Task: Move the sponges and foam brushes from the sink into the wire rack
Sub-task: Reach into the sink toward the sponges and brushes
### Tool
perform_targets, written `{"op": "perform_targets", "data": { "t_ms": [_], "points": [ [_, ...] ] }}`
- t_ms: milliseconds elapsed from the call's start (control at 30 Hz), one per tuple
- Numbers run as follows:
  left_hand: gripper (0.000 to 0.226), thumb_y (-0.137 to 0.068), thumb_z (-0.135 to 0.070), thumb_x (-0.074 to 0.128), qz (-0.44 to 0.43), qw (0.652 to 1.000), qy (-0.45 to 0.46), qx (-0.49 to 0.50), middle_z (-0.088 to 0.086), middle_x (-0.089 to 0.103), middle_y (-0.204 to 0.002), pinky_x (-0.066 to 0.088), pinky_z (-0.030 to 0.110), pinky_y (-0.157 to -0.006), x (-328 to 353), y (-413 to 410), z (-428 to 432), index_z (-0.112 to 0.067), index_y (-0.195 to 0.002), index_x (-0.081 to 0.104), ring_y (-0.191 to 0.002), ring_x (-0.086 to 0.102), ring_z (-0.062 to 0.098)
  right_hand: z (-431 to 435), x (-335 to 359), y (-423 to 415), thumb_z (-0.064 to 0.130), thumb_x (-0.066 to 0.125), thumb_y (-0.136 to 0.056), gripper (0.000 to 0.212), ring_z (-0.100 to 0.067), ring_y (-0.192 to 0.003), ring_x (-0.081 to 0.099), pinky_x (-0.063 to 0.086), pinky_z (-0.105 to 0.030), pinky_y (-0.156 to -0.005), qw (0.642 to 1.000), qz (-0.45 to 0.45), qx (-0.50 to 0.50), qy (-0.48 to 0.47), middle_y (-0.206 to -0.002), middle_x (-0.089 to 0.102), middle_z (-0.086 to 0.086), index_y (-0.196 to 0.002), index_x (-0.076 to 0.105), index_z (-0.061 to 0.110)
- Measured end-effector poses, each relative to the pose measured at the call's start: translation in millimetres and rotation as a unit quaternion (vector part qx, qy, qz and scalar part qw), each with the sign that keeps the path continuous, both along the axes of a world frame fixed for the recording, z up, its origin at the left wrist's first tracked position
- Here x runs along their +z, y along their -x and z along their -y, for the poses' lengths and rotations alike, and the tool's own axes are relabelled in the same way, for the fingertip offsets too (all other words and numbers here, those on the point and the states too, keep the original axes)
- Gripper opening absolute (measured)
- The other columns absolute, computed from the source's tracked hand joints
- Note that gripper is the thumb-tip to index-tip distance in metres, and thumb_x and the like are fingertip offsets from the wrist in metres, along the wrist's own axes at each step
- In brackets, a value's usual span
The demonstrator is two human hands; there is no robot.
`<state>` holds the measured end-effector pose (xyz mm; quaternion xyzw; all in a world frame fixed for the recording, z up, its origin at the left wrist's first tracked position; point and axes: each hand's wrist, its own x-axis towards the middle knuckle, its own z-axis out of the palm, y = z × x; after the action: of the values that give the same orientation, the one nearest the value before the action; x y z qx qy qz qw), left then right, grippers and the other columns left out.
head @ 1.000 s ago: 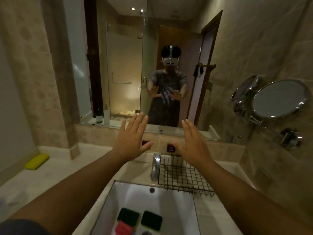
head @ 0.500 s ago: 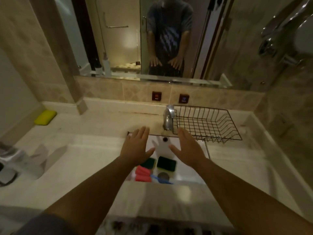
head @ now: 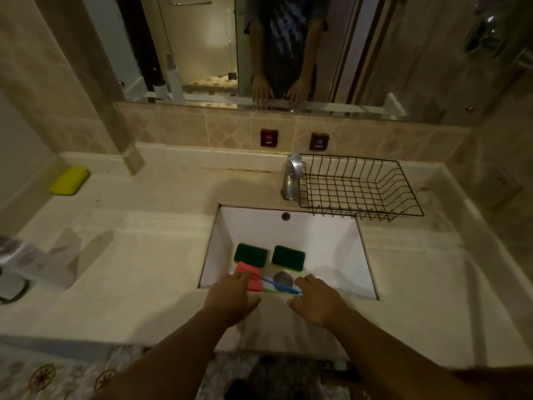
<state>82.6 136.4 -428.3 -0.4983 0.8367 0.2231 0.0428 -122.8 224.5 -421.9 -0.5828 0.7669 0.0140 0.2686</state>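
A broad mirror (head: 202, 47) spans the wall above a band of glossy beige tile with a diamond pattern, and below it runs a pale, smooth stone counter (head: 138, 255) with rounded edges. Set into the counter is a rectangular white sink (head: 326, 243), its walls sloping down to a flat floor with a round metal drain (head: 282, 279). Behind its right corner, on the counter, stands the wire rack (head: 357, 189), a black grid basket with flared sides, just beside a short chrome faucet (head: 291, 180). Two small dark square plates sit on the tile; the left plate (head: 268, 137) reads "HOT", while the writing on the right plate (head: 319, 140) is too blurred to read. In the sink lie two sponges with dark green scouring tops, the left sponge (head: 250, 254) and the right sponge (head: 288, 257) side by side, with pink foam brushes (head: 250, 277) in front of them and a thin blue handle (head: 281, 285) crossing the drain. A yellow sponge (head: 69, 181) lies far left on the counter. The left hand (head: 230, 298) reaches over the near rim with fingers loosely spread, its tips over the pink foam; whether they touch it cannot be told. The right hand (head: 315, 301) is likewise spread and grasps nothing.
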Motion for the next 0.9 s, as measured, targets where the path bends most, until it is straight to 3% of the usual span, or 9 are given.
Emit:
{"op": "perform_targets", "data": {
  "t_ms": [167,367,533,700,900],
  "points": [
    [0.051,-0.081,-0.057,0.056,0.014,0.999,0.012,-0.031,-0.002,0.063,-0.119,0.051,0.036,-0.090,-12.6,-4.0,1.6,-0.030,-0.125,0.054,-0.106,0.058,0.019,2.1,-9.7,-1.5,0.063,0.043,-0.082,0.061,-0.025,-0.107,0.056,0.050,-0.043,-0.088,1.000,-0.022,-0.015,-0.010,-0.121,0.058,-0.005,-0.131,0.047,0.027],
    [0.028,-0.079,-0.051,0.054,-0.033,0.999,-0.024,-0.013,-0.008,0.066,-0.088,0.057,0.030,-0.076,-20.4,3.4,11.2,-0.031,-0.097,0.062,-0.077,0.061,0.008,7.1,-17.7,-10.2,0.052,0.038,-0.081,0.052,-0.026,-0.104,0.055,0.048,-0.043,-0.088,0.999,-0.031,-0.025,-0.025,-0.118,0.059,-0.006,-0.124,0.052,0.025],
    [0.030,-0.079,-0.054,0.050,-0.031,0.999,-0.010,-0.034,-0.010,0.064,-0.087,0.056,0.031,-0.074,-30.2,-1.3,21.9,-0.033,-0.097,0.059,-0.074,0.059,0.007,13.4,-24.6,-19.5,0.055,0.043,-0.082,0.053,-0.026,-0.107,0.056,0.047,-0.046,-0.092,0.997,-0.039,-0.038,-0.048,-0.120,0.058,-0.006,-0.125,0.050,0.024],
    [0.027,-0.084,-0.053,0.051,-0.036,0.997,-0.019,-0.061,-0.009,0.065,-0.086,0.054,0.027,-0.073,-31.0,-7.8,29.6,-0.032,-0.098,0.059,-0.073,0.060,0.006,19.0,-24.2,-28.5,0.054,0.045,-0.087,0.056,-0.028,-0.117,0.053,0.031,-0.055,-0.107,0.997,-0.032,-0.049,-0.056,-0.127,0.058,-0.006,-0.135,0.043,0.026],
    [0.018,-0.087,-0.046,0.052,-0.046,0.995,-0.035,-0.078,-0.011,0.062,-0.080,0.055,0.027,-0.072,-36.4,-6.9,32.1,-0.032,-0.096,0.059,-0.070,0.059,0.005,21.2,-27.4,-25.8,0.055,0.045,-0.088,0.053,-0.027,-0.116,0.054,0.031,-0.055,-0.108,0.996,-0.018,-0.056,-0.062,-0.126,0.060,-0.006,-0.133,0.044,0.029]
  ]
}}
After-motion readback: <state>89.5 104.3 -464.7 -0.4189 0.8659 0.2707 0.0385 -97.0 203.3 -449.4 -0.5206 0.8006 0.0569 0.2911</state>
